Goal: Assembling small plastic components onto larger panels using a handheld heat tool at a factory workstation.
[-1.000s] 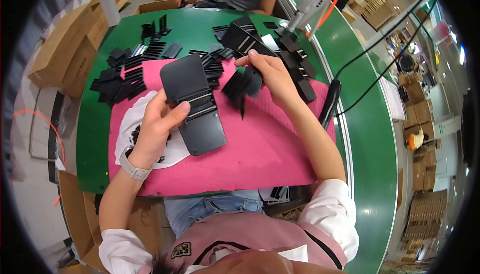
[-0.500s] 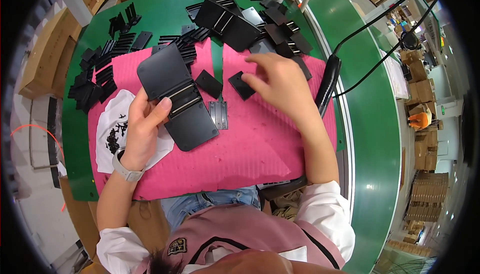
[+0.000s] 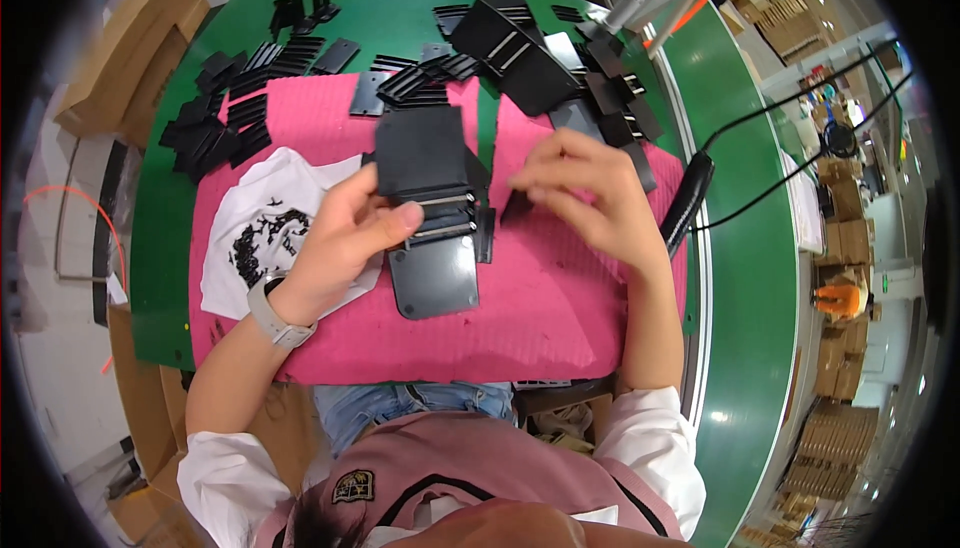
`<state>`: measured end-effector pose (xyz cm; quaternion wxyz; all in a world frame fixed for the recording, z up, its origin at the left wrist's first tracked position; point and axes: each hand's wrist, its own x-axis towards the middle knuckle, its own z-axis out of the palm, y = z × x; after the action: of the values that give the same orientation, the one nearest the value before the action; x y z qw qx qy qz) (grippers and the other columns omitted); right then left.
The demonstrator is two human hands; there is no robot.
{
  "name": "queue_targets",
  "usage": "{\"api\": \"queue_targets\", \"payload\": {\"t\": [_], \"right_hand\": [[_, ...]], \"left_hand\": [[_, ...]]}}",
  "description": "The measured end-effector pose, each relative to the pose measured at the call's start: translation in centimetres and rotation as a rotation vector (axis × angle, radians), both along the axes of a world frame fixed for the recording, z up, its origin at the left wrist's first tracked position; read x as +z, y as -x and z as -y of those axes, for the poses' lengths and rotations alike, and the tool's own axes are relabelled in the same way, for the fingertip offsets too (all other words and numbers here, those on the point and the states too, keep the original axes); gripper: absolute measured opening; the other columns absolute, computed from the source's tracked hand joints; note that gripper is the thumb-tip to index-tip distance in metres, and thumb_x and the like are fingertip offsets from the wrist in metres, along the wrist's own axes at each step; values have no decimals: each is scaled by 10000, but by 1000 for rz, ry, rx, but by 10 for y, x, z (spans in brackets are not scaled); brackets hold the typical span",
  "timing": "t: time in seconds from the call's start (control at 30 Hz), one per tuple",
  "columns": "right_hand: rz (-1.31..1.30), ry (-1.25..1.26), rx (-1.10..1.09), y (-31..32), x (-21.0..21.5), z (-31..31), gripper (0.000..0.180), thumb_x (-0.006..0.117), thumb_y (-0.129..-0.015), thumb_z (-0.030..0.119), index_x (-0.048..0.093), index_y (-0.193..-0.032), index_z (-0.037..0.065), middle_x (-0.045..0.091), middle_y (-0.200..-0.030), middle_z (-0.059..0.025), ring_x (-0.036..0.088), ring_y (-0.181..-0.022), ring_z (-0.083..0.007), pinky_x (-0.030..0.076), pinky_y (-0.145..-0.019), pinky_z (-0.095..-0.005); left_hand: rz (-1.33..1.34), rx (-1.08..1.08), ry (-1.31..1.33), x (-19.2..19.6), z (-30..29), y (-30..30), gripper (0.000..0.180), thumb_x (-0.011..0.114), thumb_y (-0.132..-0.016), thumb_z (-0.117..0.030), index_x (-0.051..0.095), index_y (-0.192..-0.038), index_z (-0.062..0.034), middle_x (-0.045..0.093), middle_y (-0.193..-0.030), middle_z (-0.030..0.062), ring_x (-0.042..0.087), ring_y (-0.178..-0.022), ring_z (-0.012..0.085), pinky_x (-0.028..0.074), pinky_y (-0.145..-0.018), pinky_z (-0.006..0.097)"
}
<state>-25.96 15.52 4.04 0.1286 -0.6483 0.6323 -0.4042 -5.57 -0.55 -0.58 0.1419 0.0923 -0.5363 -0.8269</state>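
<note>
A person's left hand point(image 3: 340, 243) holds a flat black hinged plastic panel point(image 3: 428, 210) over a pink foam mat point(image 3: 560, 318) on the green bench point(image 3: 160, 278), thumb pressed on its ribbed middle. The right hand point(image 3: 590, 198) pinches a small black plastic piece point(image 3: 515, 210), mostly hidden by fingers. Loose black parts point(image 3: 230, 118) lie beyond. A white printed bag point(image 3: 255, 238) is partly covered by the left wrist.

A green bench point(image 3: 160, 278) carries a pink mat point(image 3: 560, 318) — a green conveyor belt point(image 3: 760, 278) curves past to the right of the hands. Cardboard boxes point(image 3: 110, 78) stand off to the left, and stacked cartons point(image 3: 830, 438) on the floor far right — daylight bright there.
</note>
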Motion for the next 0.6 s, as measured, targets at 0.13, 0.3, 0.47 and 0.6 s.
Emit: {"api": "queue_targets", "payload": {"t": [0.13, 0.3, 0.47, 0.6], "right_hand": [[-142, 127, 146, -30, -7, 10, 315, 648, -616, -83, 692, -895, 55, 582, -883, -70, 576, -748, -200, 455, -595, -278], [-176, 201, -33, -49, -24, 21, 205, 713, -685, 31, 614, -863, 60, 564, -858, -81, 591, -729, -251, 491, -575, -338], [-152, 35, -91, -39, -34, 20, 198, 717, -746, 123, 602, -874, 25, 577, -918, -103, 615, -764, -280, 505, -623, -355], [-102, 78, 21, -29, -26, 21, 280, 732, -715, 73, 648, -975, 14, 618, -956, -120, 642, -825, -257, 529, -695, -318]], "left_hand": [[45, -146, -53, -9, 0, 1, 379, 623, -889, -149, 492, -1207, 9, 588, -1055, 30, 556, -946, 88, 452, -818, 237], [32, -101, -59, -12, -12, 5, 363, 616, -897, -157, 502, -1203, 0, 588, -1030, 17, 551, -891, 56, 454, -761, 215], [80, -73, -92, -15, -8, 3, 337, 598, -908, -168, 511, -1189, -3, 608, -1011, 31, 571, -865, 68, 464, -766, 221], [67, -23, -137, -12, -7, 3, 340, 598, -910, -179, 514, -1193, -11, 610, -1006, 30, 571, -856, 67, 462, -749, 216]]}}
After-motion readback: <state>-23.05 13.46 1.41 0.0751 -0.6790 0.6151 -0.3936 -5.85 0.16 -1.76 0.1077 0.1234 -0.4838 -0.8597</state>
